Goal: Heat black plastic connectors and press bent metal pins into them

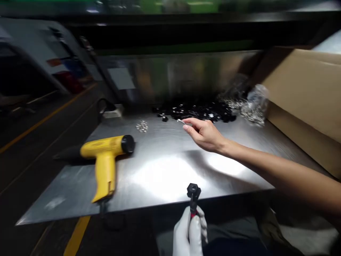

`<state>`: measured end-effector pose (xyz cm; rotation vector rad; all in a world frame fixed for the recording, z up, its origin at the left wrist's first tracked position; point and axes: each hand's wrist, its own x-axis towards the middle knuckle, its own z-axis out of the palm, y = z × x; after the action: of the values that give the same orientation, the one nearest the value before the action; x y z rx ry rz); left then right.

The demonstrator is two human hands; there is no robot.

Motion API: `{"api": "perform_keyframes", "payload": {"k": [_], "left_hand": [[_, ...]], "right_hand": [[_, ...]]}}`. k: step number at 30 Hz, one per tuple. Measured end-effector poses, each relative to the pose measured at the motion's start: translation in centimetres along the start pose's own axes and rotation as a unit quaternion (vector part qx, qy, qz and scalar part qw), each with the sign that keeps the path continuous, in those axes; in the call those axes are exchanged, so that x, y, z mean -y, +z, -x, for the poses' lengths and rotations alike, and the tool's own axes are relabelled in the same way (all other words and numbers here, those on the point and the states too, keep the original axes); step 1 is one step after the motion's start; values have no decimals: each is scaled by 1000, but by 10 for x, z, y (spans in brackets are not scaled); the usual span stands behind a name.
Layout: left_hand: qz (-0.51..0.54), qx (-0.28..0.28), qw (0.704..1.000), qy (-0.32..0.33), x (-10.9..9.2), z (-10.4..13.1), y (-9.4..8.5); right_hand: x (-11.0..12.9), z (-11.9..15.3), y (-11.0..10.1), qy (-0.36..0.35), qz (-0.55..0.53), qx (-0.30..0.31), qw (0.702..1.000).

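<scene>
My left hand (189,231), in a white glove, is closed around a small black part with a hexagonal head (194,190). A bit of red shows on it just above the fingers, in front of the table's near edge. Bare and reaching in from the right, my right hand (206,135) pinches a small silvery metal piece (181,121) between thumb and fingertips, above the metal table (160,149). Behind that hand lies a heap of black parts (197,110). To its left is a cluster of small metal pieces (142,126).
A yellow heat gun (105,153) lies on the table's left side, its dark nozzle pointing left. Plastic bags with shiny metal pieces (254,106) sit at the back right beside a large cardboard box (306,92). A white block (113,112) stands at the back left.
</scene>
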<state>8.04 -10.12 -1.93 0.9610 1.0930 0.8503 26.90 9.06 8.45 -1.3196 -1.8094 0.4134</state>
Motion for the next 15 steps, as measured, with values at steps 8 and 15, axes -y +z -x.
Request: {"api": "perform_keyframes", "payload": {"k": [8,15], "left_hand": [[-184,169,967,-57,20,-3,84],[-121,348,881,-296,75,-22,201]], "right_hand": [[-60,102,-88,117,-36,58,991],[-75,156,-147,148,-133,81,977]]}}
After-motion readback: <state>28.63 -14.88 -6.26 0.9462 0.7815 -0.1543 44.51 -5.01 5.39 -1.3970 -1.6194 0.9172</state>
